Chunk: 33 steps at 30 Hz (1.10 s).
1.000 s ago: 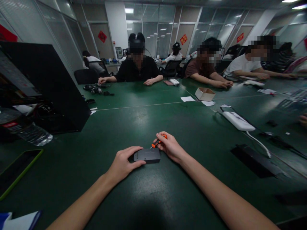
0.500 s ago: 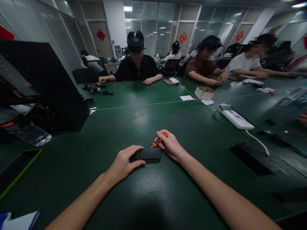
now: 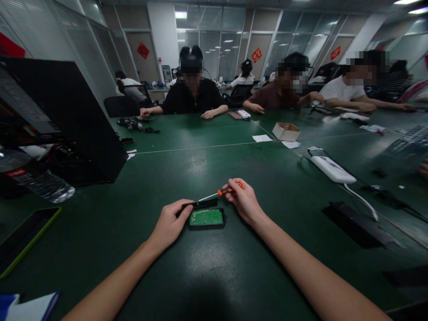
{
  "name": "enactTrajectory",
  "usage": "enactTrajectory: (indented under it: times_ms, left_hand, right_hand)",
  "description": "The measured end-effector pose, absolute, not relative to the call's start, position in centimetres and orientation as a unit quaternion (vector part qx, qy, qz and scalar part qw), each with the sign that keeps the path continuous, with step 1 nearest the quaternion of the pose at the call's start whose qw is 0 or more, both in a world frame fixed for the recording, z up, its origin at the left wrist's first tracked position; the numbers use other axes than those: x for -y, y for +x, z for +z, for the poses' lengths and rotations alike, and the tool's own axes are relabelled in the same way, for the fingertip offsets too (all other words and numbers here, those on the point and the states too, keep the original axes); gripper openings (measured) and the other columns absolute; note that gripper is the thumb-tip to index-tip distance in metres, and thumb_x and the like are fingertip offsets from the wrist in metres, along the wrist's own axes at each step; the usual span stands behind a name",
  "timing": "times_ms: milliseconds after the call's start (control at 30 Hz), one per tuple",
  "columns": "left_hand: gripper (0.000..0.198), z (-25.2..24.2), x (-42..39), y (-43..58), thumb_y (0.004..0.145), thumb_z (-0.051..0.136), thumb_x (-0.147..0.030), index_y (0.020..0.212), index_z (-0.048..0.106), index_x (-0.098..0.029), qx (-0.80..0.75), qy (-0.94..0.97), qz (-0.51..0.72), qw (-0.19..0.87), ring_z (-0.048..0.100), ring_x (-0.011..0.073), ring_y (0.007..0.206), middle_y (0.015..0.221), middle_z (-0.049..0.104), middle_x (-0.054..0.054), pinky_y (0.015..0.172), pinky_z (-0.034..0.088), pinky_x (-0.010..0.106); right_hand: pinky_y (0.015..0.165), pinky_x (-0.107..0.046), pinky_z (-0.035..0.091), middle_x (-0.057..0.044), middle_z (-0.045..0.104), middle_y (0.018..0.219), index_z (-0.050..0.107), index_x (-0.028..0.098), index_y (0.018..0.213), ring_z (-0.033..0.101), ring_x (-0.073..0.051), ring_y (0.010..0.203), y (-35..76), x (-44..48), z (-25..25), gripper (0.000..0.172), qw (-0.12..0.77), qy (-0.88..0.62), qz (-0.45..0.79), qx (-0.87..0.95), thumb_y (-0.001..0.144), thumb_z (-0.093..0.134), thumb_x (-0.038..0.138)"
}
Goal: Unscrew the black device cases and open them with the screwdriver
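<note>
My left hand [image 3: 174, 220] pinches the left end of a black plastic cover [image 3: 209, 203], tilted up at the far edge of a small black case [image 3: 207, 228]. Inside the case lies a green circuit board [image 3: 207, 217], face up. The fingers of my right hand [image 3: 245, 200] are closed round the orange and black handle of a screwdriver [image 3: 229, 189]. Its thin metal shaft points left, with the tip at the cover near my left fingers; whether it touches is too small to tell.
A black computer case [image 3: 90, 129] and a plastic bottle [image 3: 55, 185] stand at left, near a green-edged phone [image 3: 31, 236]. At right lie a white power strip [image 3: 331, 169] and a black box [image 3: 354, 223]. Beyond are a small carton [image 3: 286, 131] and several seated people.
The black cover has come up off the case, baring the green board. My right hand has moved slightly right, and more of the screwdriver's shaft shows.
</note>
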State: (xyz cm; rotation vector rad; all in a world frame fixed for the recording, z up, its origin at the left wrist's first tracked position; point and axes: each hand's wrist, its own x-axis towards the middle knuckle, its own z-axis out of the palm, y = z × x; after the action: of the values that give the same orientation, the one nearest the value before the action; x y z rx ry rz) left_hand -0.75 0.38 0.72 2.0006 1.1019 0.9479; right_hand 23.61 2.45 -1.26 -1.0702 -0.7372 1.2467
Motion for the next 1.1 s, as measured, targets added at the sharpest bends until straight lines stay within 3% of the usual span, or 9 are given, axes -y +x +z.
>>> enactTrajectory:
  times_ms: [167,500,667,800,1100]
  left_hand:
    - [0.035,0.5,-1.2,-1.0,0.092,0.058,-0.044,0.089,0.076,-0.014,-0.468,0.683,0.399,0.395,0.065,0.0208,0.072,0.078,0.073,0.004,0.066,0.05,0.028]
    - [0.042,0.0,-2.0,-1.1,0.086,0.068,-0.052,0.098,0.074,-0.012,-0.47,0.561,0.449,0.512,0.07,0.0215,0.076,0.084,0.076,0.008,0.067,0.056,0.029]
    - [0.052,-0.5,-2.2,-1.2,0.081,0.072,-0.059,0.101,0.075,-0.012,-0.468,0.502,0.485,0.541,0.071,0.0216,0.085,0.094,0.076,0.01,0.069,0.059,0.027]
    - [0.051,-0.4,-2.2,-1.2,0.082,0.071,-0.058,0.104,0.074,-0.012,-0.468,0.494,0.485,0.55,0.07,0.0201,0.086,0.1,0.074,0.01,0.068,0.06,0.026]
    - [0.044,-0.1,-2.1,-1.1,0.087,0.07,-0.048,0.112,0.069,-0.012,-0.456,0.438,0.499,0.592,0.069,0.0159,0.083,0.095,0.071,0.007,0.069,0.063,0.023]
  right_hand:
    - [0.063,-0.024,0.052,-0.002,0.073,0.092,0.059,0.021,0.081,0.068,-0.012,0.073,24.3,-2.8,-1.4,0.039,0.631,-0.502,0.48,0.346,0.071,0.082,0.051]
    - [0.084,-0.031,0.048,-0.004,0.072,0.093,0.067,0.021,0.074,0.065,-0.018,0.088,22.3,-1.4,-1.6,0.022,0.555,-0.517,0.407,0.509,0.078,0.075,0.04]
    - [0.081,-0.032,0.048,-0.004,0.071,0.097,0.065,0.022,0.072,0.063,-0.019,0.085,21.7,-0.7,-1.3,0.018,0.533,-0.51,0.389,0.552,0.08,0.072,0.036]
    - [0.089,-0.035,0.046,-0.006,0.07,0.103,0.066,0.024,0.078,0.063,-0.022,0.099,21.7,-0.3,-0.9,0.015,0.518,-0.487,0.322,0.626,0.088,0.065,0.034]
    - [0.094,-0.038,0.047,-0.008,0.068,0.106,0.067,0.025,0.092,0.064,-0.022,0.102,21.3,0.8,0.0,0.013,0.468,-0.411,0.304,0.721,0.096,0.059,0.035]
